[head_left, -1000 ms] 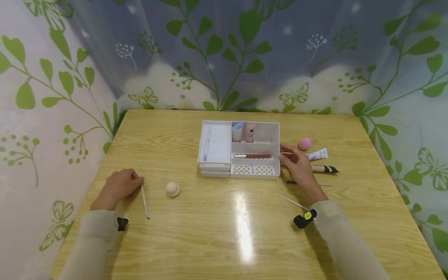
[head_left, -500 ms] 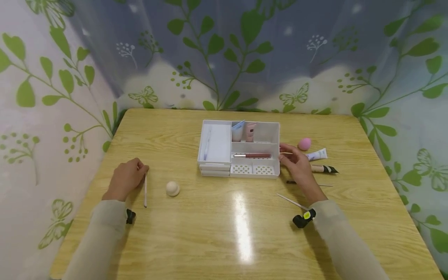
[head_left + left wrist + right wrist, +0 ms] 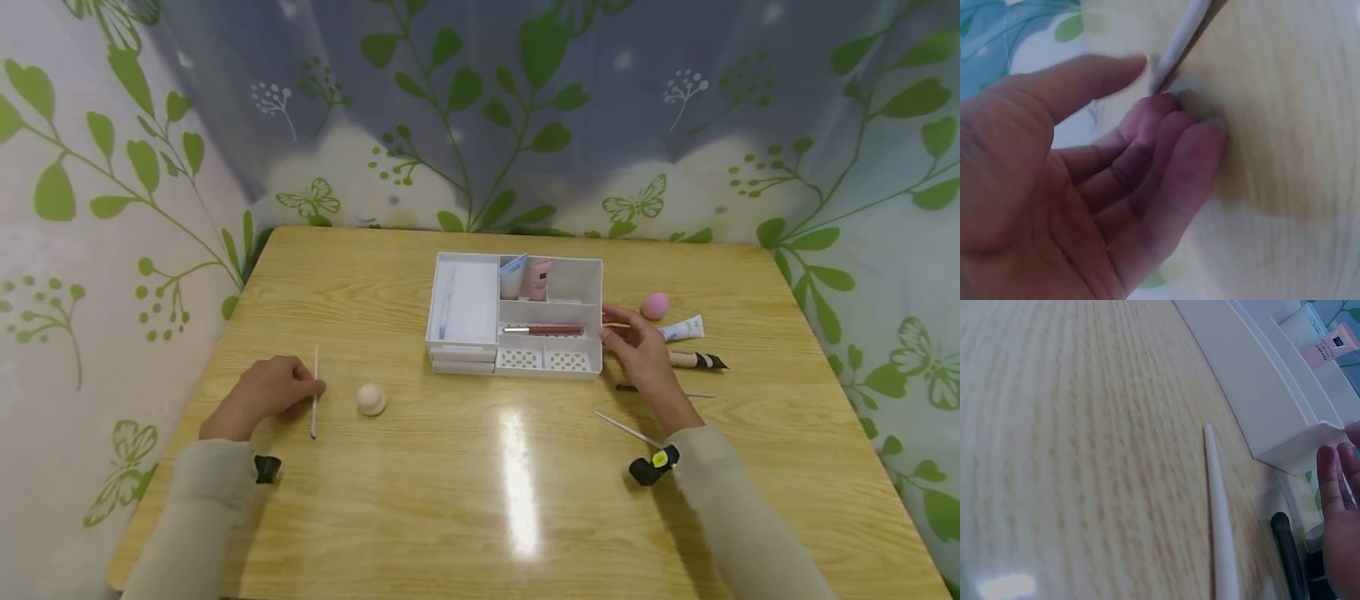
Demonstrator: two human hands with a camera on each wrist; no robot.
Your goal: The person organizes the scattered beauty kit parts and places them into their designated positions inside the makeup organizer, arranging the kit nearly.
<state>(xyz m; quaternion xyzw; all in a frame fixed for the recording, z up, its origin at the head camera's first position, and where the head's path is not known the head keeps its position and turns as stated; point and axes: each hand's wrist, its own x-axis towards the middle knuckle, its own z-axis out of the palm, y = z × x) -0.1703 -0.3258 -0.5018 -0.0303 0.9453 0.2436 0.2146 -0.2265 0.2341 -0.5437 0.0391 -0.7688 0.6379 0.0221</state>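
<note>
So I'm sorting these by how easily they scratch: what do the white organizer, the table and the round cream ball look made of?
The white organizer looks like moulded plastic, matte: thin even walls and a perforated front. The table shows light wood grain under a glossy coat that mirrors a light streak; solid wood or laminate, I cannot tell. The round cream ball is matte with no glare, possibly a soft sponge, but that is uncertain.

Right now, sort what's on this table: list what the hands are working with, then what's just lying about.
In hand:
- left hand pinches a thin white stick
- right hand, open, beside the white organizer tray

Lying about:
- cream round sponge
- pink sponge
- white tube
- black-tipped tube
- second white stick
- dark thin brush
</note>
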